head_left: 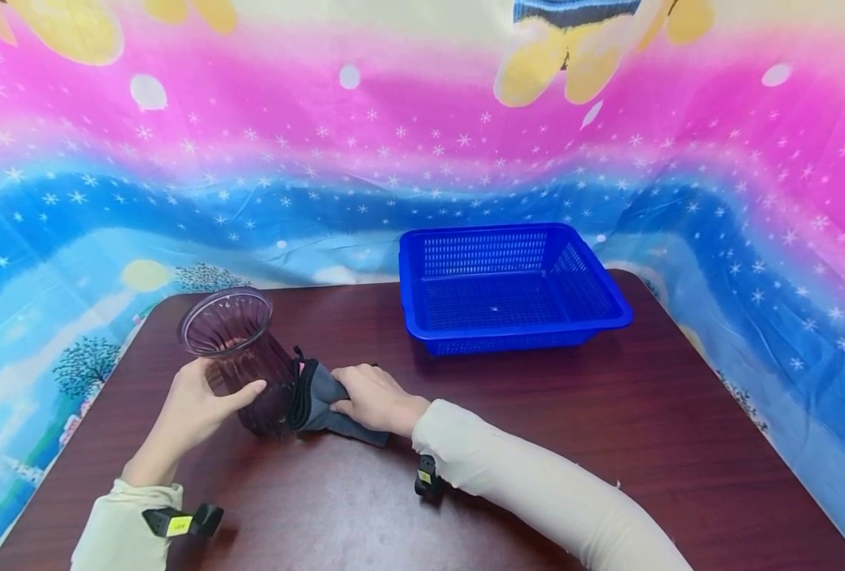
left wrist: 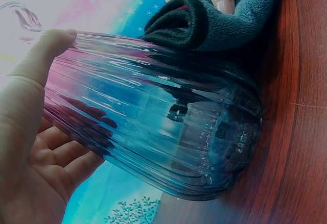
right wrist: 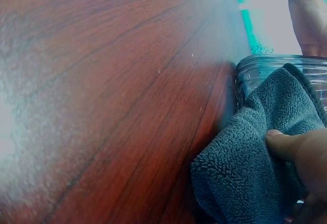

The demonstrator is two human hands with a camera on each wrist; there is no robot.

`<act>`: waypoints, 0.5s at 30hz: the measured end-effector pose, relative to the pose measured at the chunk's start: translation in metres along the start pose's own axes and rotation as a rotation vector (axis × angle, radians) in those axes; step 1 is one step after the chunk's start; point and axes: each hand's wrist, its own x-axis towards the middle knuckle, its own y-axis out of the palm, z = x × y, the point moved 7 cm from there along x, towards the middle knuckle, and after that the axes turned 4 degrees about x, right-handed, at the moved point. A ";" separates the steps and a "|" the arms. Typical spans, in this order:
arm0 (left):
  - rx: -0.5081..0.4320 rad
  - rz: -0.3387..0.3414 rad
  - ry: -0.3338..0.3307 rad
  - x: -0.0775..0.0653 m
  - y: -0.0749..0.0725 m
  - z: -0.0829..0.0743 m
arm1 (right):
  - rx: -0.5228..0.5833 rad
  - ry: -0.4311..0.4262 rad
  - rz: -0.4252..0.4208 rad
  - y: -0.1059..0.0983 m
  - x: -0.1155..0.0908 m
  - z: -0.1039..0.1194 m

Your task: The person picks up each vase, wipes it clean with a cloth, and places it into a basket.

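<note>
A ribbed, see-through purple glass vase (head_left: pixel 265 373) with a flared rim leans to the left on the table. My left hand (head_left: pixel 204 408) grips its side, thumb in front and the other fingers behind. In the left wrist view the vase (left wrist: pixel 168 117) lies across the picture, the thumb along its upper edge. A dark grey cloth (head_left: pixel 322 404) with a black hem is bunched in my right hand (head_left: pixel 379 396), pinched under the thumb. One end of the cloth (right wrist: pixel 255 147) is against the lower side of the vase; the right hand's other fingers are mostly hidden.
A blue plastic basket (head_left: pixel 515 333) with slotted walls stands at the back right of the brown wooden table (head_left: pixel 308 507). A printed pink and blue cloth backdrop (head_left: pixel 408 143) hangs close behind the table. Each wrist wears a small black camera.
</note>
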 end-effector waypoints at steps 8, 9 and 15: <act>-0.011 -0.009 0.017 0.000 0.001 -0.001 | 0.060 -0.008 -0.017 -0.007 -0.001 0.004; -0.013 -0.012 0.021 0.000 0.001 -0.001 | 0.060 -0.010 -0.022 -0.008 -0.001 0.005; -0.022 -0.022 0.030 0.000 0.001 -0.002 | 0.060 -0.021 -0.051 -0.016 0.002 0.012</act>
